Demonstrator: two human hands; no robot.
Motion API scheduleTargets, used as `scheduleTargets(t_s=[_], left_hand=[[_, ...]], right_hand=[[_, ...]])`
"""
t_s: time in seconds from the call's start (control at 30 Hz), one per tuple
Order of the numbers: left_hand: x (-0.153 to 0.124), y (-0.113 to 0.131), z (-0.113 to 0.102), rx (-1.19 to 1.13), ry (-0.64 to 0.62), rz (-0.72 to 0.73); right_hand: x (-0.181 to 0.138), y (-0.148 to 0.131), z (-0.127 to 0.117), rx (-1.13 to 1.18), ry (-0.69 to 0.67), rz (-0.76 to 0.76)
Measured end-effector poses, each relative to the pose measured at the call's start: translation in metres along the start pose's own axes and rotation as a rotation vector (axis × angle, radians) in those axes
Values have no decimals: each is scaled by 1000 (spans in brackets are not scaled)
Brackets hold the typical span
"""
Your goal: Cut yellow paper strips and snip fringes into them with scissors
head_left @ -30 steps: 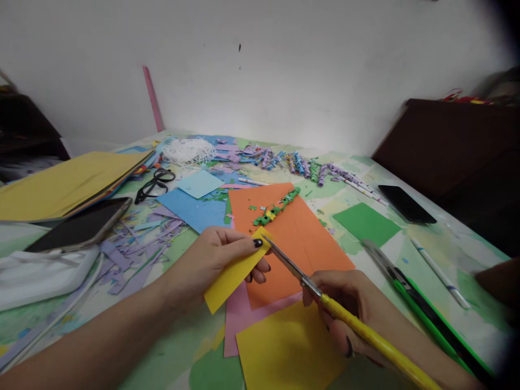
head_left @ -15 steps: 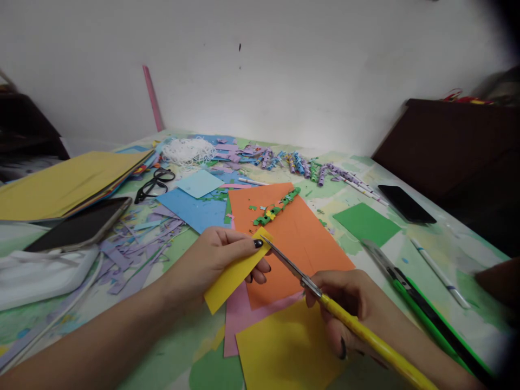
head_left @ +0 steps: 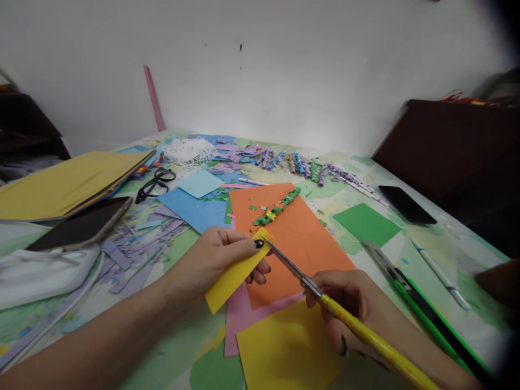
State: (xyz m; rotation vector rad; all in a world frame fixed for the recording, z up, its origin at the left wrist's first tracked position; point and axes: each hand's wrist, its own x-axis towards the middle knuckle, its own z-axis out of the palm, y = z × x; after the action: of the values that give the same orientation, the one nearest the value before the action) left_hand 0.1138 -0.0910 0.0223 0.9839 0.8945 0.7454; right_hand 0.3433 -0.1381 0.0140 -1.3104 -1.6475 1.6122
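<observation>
My left hand [head_left: 215,257] pinches a strip of yellow paper [head_left: 233,273] between thumb and fingers, just above the table. My right hand [head_left: 353,309] grips yellow-handled scissors [head_left: 325,300]. Their thin blades point up and left, and the tips meet the far end of the yellow strip. Under both hands lie an orange sheet [head_left: 292,238], a pink sheet [head_left: 239,319] and a larger yellow sheet [head_left: 288,346]. A green paper chain [head_left: 278,208] rests on the orange sheet.
Left: a phone [head_left: 81,225], a stack of coloured paper [head_left: 65,181], glasses [head_left: 154,184], purple scraps [head_left: 134,254]. Right: green scissors [head_left: 414,295], a green square [head_left: 365,223], a pen [head_left: 441,273], a second phone [head_left: 406,203]. Rolled paper pieces [head_left: 300,162] line the back.
Almost nothing has moved. My right hand has shifted its grip on the scissors slightly; the blades stay at the strip's end.
</observation>
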Motion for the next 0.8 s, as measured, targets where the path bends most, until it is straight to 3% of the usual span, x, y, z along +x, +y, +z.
scheduleTargets(t_s=[0.8], left_hand=[[2,-2,0,-7,-5,-10]], right_hand=[[1,-5,1,-119,59,3]])
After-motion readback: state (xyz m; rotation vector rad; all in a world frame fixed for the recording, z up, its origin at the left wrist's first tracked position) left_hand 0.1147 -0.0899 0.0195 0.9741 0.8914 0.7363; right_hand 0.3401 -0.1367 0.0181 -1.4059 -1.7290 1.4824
